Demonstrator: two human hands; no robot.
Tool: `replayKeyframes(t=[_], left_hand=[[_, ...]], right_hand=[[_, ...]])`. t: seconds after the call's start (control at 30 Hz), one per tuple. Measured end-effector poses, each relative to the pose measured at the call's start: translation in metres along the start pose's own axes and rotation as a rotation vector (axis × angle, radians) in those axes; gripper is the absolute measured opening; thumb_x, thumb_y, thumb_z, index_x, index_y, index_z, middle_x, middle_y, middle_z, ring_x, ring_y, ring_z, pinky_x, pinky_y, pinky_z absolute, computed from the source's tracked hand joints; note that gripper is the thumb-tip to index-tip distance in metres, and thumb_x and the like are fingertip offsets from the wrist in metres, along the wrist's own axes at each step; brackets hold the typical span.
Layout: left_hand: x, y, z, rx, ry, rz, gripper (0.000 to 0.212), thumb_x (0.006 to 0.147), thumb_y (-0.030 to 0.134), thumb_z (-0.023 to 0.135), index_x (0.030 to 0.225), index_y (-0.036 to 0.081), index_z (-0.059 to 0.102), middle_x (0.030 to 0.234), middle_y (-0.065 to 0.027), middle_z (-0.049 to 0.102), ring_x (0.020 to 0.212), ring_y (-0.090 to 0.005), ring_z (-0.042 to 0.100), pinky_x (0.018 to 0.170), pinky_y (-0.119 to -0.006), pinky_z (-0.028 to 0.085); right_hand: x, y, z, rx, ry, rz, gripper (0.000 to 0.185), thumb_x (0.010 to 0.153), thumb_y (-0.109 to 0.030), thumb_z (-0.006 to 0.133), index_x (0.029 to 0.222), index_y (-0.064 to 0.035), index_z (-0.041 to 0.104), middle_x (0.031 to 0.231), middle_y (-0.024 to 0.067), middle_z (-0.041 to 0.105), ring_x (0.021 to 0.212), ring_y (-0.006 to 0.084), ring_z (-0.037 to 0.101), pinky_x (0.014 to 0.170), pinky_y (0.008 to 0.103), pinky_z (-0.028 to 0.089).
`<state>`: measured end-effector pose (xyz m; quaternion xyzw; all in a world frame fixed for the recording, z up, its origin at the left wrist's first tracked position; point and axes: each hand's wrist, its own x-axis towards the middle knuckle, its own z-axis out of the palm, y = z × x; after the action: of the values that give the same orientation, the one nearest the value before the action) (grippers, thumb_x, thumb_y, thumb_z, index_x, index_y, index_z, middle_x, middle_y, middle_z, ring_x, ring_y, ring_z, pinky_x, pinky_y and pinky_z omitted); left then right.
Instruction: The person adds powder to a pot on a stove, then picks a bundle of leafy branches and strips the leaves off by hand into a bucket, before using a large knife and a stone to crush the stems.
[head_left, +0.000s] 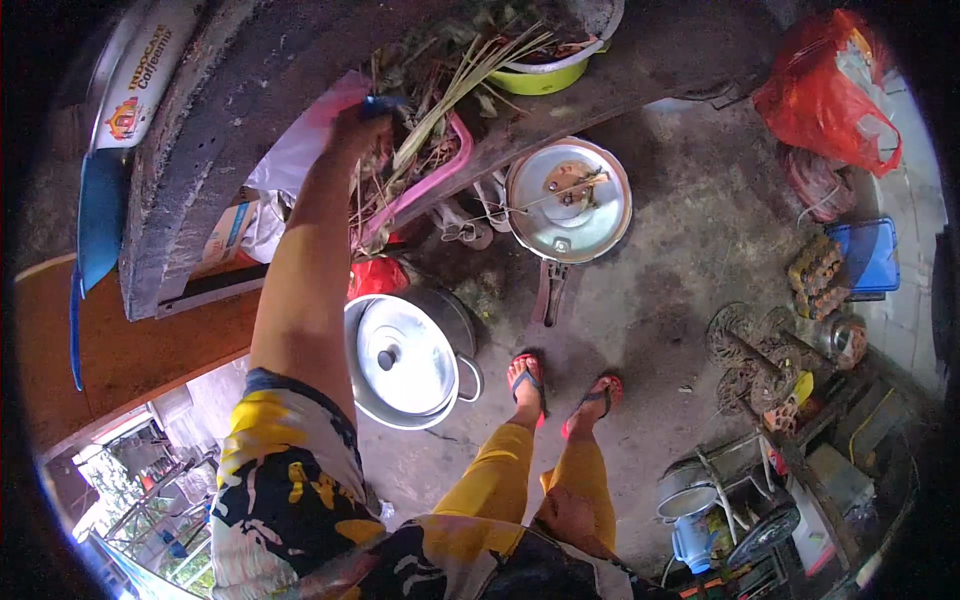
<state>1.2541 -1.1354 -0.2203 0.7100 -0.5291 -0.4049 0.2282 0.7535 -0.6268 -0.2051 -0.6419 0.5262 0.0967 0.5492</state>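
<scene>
My left hand (364, 135) reaches up over the wooden shelf, among dry stalks and leaves. A small blue thing (382, 105) is at its fingers; shadow hides whether they hold it. Beside the hand lie a pink-rimmed tray (427, 180) with dry plant matter and a pale plastic bag (292, 157). A bundle of long dry stalks (442, 105) leans over the tray. Farther along the shelf is a green basin (544, 78) with a lighter bowl in it. My right hand is out of view.
On the floor stand a lidded pot (409, 360) and a long-handled pan (570, 199) with a metal lid. A red plastic bag (825, 97), a blue container (866, 255) and egg trays (814, 277) line the right wall. A cluttered rack (810, 457) stands lower right.
</scene>
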Motion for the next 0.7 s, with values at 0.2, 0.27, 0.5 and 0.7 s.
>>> replayKeyframes(t=[0.2,0.27,0.5,0.7], left_hand=[[-0.030,0.075,-0.019,-0.150,0.130,-0.121,0.023,0.074,0.026,0.066,0.084,0.007,0.058,0.067,-0.0039,0.060,0.053,-0.0129,0.055,0.043,-0.028,0.042],[-0.032,0.085,-0.019,-0.331,0.068,-0.117,0.023,0.075,0.027,0.066,0.083,0.008,0.058,0.066,-0.0036,0.060,0.052,-0.0127,0.055,0.042,-0.027,0.042],[-0.072,0.102,-0.013,-0.589,-0.051,-0.232,0.022,0.078,0.025,0.064,0.087,0.006,0.058,0.071,-0.0036,0.059,0.056,-0.0130,0.056,0.048,-0.026,0.046],[-0.158,0.127,0.053,-0.944,0.075,-0.379,0.019,0.083,0.025,0.058,0.087,0.006,0.057,0.065,-0.0009,0.054,0.050,-0.0101,0.051,0.052,-0.026,0.049]], right_hand=[[0.000,-0.007,-0.011,0.017,-0.020,0.048,0.022,0.076,-0.019,0.053,0.093,-0.0051,0.054,0.085,0.0148,0.059,0.071,0.0357,0.058,0.068,0.0477,0.046],[-0.002,-0.007,-0.009,0.004,-0.012,0.041,0.023,0.076,-0.019,0.053,0.093,-0.0047,0.054,0.084,0.0156,0.058,0.072,0.0358,0.058,0.068,0.0474,0.046],[-0.008,-0.003,-0.013,0.052,-0.018,0.007,0.025,0.077,-0.021,0.052,0.093,-0.0023,0.055,0.086,0.0186,0.058,0.079,0.0369,0.056,0.071,0.0471,0.044],[-0.012,-0.010,-0.030,0.041,-0.053,0.086,0.026,0.077,-0.021,0.053,0.090,0.0008,0.054,0.087,0.0222,0.056,0.082,0.0382,0.054,0.074,0.0470,0.042]])
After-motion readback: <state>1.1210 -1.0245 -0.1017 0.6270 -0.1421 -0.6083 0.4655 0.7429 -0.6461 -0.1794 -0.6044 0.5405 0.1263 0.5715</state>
